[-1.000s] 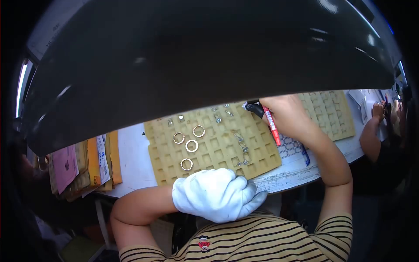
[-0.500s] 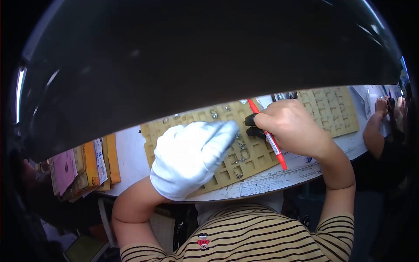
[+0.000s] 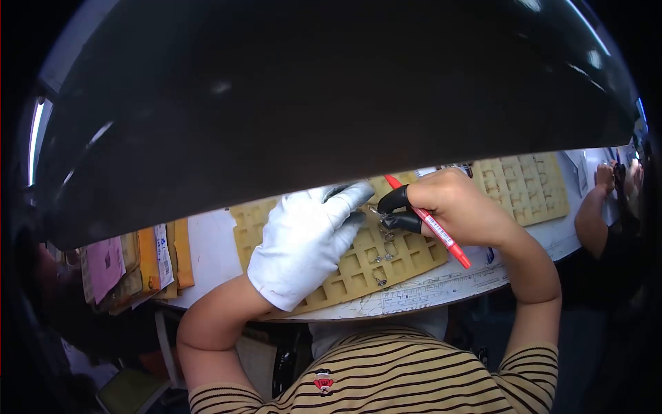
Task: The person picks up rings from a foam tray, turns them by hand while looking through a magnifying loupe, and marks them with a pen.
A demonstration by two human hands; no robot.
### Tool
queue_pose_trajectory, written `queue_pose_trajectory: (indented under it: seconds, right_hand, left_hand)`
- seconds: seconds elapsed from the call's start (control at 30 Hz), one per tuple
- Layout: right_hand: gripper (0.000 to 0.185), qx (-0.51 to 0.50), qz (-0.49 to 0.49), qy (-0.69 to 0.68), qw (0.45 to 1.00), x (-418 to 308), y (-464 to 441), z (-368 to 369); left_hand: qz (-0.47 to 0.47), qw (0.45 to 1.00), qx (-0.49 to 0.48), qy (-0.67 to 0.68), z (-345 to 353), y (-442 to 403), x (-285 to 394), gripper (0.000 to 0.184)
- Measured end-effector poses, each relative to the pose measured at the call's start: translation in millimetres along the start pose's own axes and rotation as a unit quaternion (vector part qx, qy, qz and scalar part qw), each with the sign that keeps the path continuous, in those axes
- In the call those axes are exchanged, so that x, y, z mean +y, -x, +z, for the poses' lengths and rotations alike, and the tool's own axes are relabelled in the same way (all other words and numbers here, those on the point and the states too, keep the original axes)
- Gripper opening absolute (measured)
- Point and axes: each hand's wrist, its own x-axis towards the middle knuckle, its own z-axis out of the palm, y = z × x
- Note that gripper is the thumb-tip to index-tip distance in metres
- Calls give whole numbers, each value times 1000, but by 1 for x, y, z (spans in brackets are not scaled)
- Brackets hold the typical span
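Note:
My left hand [image 3: 303,238], in a white glove, is over the yellowish slotted tray [image 3: 355,284]. Its thumb and index finger are apart, and its other fingers are partly hidden. Close to its fingertips, my right hand [image 3: 445,207] pinches a small silvery ring [image 3: 375,213] between thumb and finger, both in black finger covers. A red marker pen [image 3: 441,233] also lies in my right hand, slanting across the palm. Several rings with stones, one ring [image 3: 380,278] near the front edge, sit in the tray's slots below my hands.
A second slotted tray [image 3: 531,190] with rows of rings lies to the right. Paper packets and envelopes [image 3: 148,259] are stacked at the left. A dark visor-like panel [image 3: 331,90] covers the upper view. Another person's arm [image 3: 593,214] is at far right.
My left hand has turned, and its thumb and index finger have parted. My right fingertips have moved left toward it, with the ring now visible between them. The pen moved along with the hand.

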Motion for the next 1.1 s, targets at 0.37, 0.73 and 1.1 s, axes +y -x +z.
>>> queue_pose_trajectory:
  seconds: [0.37,0.73,1.1]
  right_hand:
    - [30,55,-43,101,992,-17,5,-6]
    - [26,162,-117,106,974,-2,6,15]
    - [19,180,-158,176,955,-4,6,17]
  left_hand:
    - [-71,979,-44,186,-7,-2,2,17]
    - [-113,964,-76,229,-7,-2,8,17]
    - [-221,930,-163,245,-8,-3,6,19]
